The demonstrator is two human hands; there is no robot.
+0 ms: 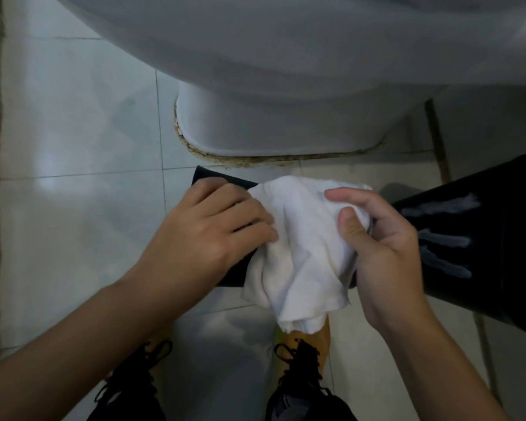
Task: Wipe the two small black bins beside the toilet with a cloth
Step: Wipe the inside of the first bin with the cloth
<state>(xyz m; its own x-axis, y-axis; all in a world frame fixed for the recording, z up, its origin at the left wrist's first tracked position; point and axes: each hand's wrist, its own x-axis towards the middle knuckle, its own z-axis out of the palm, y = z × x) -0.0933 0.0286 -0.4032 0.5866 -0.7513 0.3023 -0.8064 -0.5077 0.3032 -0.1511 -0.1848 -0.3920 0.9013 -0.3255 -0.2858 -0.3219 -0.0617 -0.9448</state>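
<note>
1. Left hand (pixel 213 226) flat on top of a small black bin (pixel 216 179), fingers nearly straight and spread, tips touching the edge of the white cloth (pixel 298 247); holding nothing between them.
2. Right hand (pixel 377 238) pinching a bunch of the cloth between thumb and curled forefinger; other fingers hidden behind the fabric.
3. Cloth draped over the right part of that bin, crumpled, frayed lower edge hanging toward the near side, over a shoe.
4. Bin sitting on the tiled floor (pixel 73 147) just near of the toilet (pixel 271 117) base; mostly covered by hand and cloth, only its far-left corner and a strip of its left edge showing.
5. Second black bin (pixel 483 238) at the right, larger in view, pale smeared streaks on its side; close beside the right hand, contact impossible to tell.
6. Brownish, crumbly sealant along the foot of the toilet.
7. Two black laced shoes (pixel 304 387) at the near edge, toes pointing toward the toilet.
</note>
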